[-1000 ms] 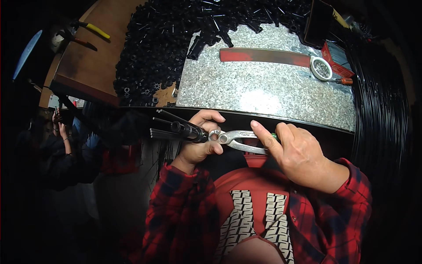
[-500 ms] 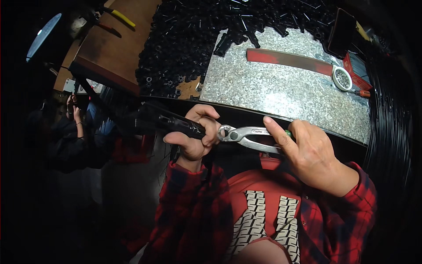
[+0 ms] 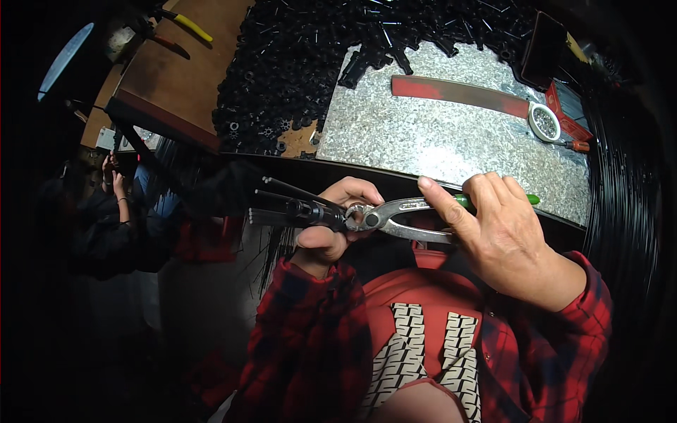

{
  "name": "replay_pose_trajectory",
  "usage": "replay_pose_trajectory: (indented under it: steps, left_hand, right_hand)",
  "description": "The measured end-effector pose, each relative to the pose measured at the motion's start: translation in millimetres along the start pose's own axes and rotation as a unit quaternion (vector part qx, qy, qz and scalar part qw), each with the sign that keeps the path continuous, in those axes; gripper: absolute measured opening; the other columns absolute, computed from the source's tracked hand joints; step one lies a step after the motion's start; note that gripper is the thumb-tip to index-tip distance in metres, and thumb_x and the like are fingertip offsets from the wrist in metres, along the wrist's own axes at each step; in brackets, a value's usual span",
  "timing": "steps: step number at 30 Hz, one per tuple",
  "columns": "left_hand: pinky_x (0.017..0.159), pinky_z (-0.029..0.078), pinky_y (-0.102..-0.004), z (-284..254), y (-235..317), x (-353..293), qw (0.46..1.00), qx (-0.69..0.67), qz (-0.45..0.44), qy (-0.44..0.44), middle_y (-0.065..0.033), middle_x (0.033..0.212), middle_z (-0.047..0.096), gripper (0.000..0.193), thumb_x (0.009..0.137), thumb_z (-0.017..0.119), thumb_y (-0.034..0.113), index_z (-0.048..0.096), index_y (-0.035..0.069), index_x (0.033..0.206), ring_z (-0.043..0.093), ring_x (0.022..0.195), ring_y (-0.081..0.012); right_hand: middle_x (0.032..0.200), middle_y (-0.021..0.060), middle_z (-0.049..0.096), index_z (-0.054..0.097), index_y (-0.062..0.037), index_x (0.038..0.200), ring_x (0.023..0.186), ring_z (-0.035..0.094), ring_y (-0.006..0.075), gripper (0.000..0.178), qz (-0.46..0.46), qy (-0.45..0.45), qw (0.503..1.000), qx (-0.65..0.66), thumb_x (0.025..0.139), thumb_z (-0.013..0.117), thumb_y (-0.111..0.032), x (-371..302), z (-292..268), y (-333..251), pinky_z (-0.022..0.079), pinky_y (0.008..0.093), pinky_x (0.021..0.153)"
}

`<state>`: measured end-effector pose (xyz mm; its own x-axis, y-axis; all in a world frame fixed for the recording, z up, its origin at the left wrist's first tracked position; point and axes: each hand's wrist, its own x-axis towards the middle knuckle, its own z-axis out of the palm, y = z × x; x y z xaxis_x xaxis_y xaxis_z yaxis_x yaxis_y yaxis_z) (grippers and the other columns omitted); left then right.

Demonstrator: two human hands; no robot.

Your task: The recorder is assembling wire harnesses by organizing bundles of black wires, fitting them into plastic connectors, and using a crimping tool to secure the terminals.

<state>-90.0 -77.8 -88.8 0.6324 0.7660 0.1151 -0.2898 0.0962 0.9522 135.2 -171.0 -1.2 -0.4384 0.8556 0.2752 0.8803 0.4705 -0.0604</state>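
My left hand [image 3: 316, 258] is closed around a black frame of thin rods [image 3: 314, 211] that looks like an umbrella frame. Several rod ends fan out to the left past my thumb. Held in my right hand [image 3: 504, 240] are metal pincers [image 3: 386, 216] with green grips, one handle end sticking out beyond the fingers. Their jaws meet the right end of the black frame, beside my left fingers. My right index finger lies stretched along the handles. Whether the jaws bite on a wire or pin is too small to tell.
On the speckled board [image 3: 381, 141] lie a red-brown strip [image 3: 458, 95] and a white cup [image 3: 544, 123] of small metal pieces. Black parts [image 3: 282, 70] are heaped behind. A bundle of black rods [image 3: 627, 190] hangs at the right. Another person [image 3: 116, 204] is at far left.
The black frame has turned and shifted right in my left hand, and its rod ends now show spread apart. The pincers stay at its end; my right hand has risen slightly.
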Motion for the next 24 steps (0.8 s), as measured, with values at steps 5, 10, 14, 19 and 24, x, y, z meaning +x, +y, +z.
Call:
replay_pose_trajectory:
  steps: [5,10,14,19,24]
  left_hand:
    - [0.048,0.024,-0.0165,5.7,1.3,-0.9,0.999,0.032,-0.016,-0.002,0.0030,0.068,0.051,0.110,0.045,0.041,0.092,0.053,0.000,0.104,0.038,0.055,-0.0005]
    - [0.049,0.025,-0.0171,11.9,-5.9,-1.3,0.998,0.050,-0.005,0.033,0.0047,0.067,0.048,0.106,0.045,0.039,0.093,0.051,0.001,0.097,0.038,0.056,-0.0003]
    - [0.052,0.042,-0.0193,14.7,-11.2,-2.5,0.990,0.111,0.018,0.086,-0.0037,0.067,0.055,0.108,0.045,0.029,0.095,0.052,0.000,0.089,0.051,0.057,-0.0084]
    - [0.056,0.045,-0.0208,22.4,-16.6,-4.3,0.984,0.093,0.019,0.152,-0.0042,0.071,0.055,0.103,0.048,0.029,0.094,0.051,0.001,0.086,0.054,0.061,-0.0098]
    - [0.058,0.044,-0.0196,14.9,-23.6,-5.9,0.991,0.067,0.041,0.111,-0.0019,0.070,0.054,0.099,0.049,0.044,0.090,0.049,0.001,0.092,0.053,0.062,-0.0076]
  right_hand:
    - [0.080,0.0093,0.044,0.046,-0.0071,0.137,0.075,0.048,0.0227,0.061,-0.004,-0.024,1.000,0.000,0.077,0.056,-0.010,-3.4,-6.4,3.6,0.039,0.0341,0.065]
    - [0.078,0.0075,0.042,0.051,-0.0087,0.134,0.070,0.048,0.0219,0.062,-0.011,-0.020,1.000,0.005,0.073,0.064,-0.008,-8.0,-5.7,4.6,0.042,0.0344,0.060]
    - [0.078,0.0077,0.042,0.050,-0.0074,0.134,0.069,0.049,0.0220,0.061,-0.013,-0.022,1.000,-0.003,0.074,0.063,-0.008,-10.6,-8.0,0.6,0.043,0.0341,0.060]
    - [0.078,0.0079,0.043,0.049,-0.0063,0.135,0.070,0.049,0.0215,0.060,-0.023,-0.025,0.998,-0.048,0.077,0.060,-0.010,-13.3,-8.5,-1.5,0.044,0.0336,0.061]
    - [0.081,0.0101,0.046,0.049,-0.0072,0.135,0.071,0.051,0.0236,0.061,-0.004,-0.041,0.999,0.012,0.076,0.062,-0.007,-13.9,-3.9,0.7,0.045,0.0343,0.061]
